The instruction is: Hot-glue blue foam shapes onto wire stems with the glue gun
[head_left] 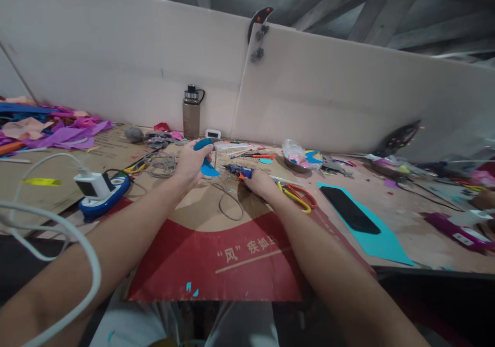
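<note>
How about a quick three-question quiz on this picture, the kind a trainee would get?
1. Multiple choice. What does the left hand's grip hold? (a) scissors (b) blue material (c) a cable
2. True or false? A black phone-like slab lies on a turquoise sheet.
3. Compare. Which is nearer the white partition: the bottle or the blue tool in the right hand's grip?

Key: 1. b; 2. true; 3. the bottle.
</note>
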The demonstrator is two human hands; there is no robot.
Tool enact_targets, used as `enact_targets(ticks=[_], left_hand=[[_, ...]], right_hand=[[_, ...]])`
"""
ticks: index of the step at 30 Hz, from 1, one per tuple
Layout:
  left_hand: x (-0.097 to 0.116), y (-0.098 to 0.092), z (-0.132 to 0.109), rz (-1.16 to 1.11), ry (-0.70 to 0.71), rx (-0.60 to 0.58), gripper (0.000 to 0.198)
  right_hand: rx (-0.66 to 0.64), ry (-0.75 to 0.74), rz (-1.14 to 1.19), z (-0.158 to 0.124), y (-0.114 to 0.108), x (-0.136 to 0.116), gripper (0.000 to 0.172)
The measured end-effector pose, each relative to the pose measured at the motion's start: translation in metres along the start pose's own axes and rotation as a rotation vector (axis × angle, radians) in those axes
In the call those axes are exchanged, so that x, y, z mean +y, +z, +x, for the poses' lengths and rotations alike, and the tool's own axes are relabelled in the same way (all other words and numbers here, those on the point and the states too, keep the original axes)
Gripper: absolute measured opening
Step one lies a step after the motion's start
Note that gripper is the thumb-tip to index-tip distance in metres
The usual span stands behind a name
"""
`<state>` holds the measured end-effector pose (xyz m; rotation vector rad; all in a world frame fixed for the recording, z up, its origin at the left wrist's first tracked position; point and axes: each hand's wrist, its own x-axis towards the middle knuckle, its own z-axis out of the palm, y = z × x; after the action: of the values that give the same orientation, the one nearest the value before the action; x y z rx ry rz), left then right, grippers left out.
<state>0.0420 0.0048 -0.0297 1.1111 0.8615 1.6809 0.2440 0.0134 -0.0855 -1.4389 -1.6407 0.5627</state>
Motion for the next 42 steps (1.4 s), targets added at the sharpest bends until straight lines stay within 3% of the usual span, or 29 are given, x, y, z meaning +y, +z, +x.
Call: enact_targets(ticks=[3,6,11,14,20,31,42], left_hand=[[-0.001,-0.001,0.002,-0.003,-0.017,0.002,0.014],[-0.004,-0.004,0.006,-0.009,-0.022,0.01,0.014],[-0.008,-0.009,0.012,-0.03,-0.031,0.02,0.013],[-0.008,-0.011,0.013,-0.026,-0.061,0.035,0.014],[-0.009,-0.012,0.013,0.015,-0.105,0.084,0.015],[-0.013,-0.012,0.013,0.134,-0.118,0.091,0.012],[-0.012,-0.005,0.007,0.116,-0.145,0.111,0.012]], right_hand=[[-0.059,0.162,-0.095,0.0,-0.002,-0.006,0.028],[-0.034,0.244,-0.045,-0.001,-0.009,-0.014,0.016],[0.09,0.228,0.324,-0.003,-0.014,-0.031,0.005],[0.042,0.257,0.589,-0.006,-0.013,-0.041,0.008],[0.047,0.098,0.729,-0.012,-0.011,-0.048,0.019],[-0.123,-0.104,0.576,-0.031,-0.005,-0.069,0.019],[-0.002,-0.205,0.299,-0.029,0.003,-0.058,0.022]])
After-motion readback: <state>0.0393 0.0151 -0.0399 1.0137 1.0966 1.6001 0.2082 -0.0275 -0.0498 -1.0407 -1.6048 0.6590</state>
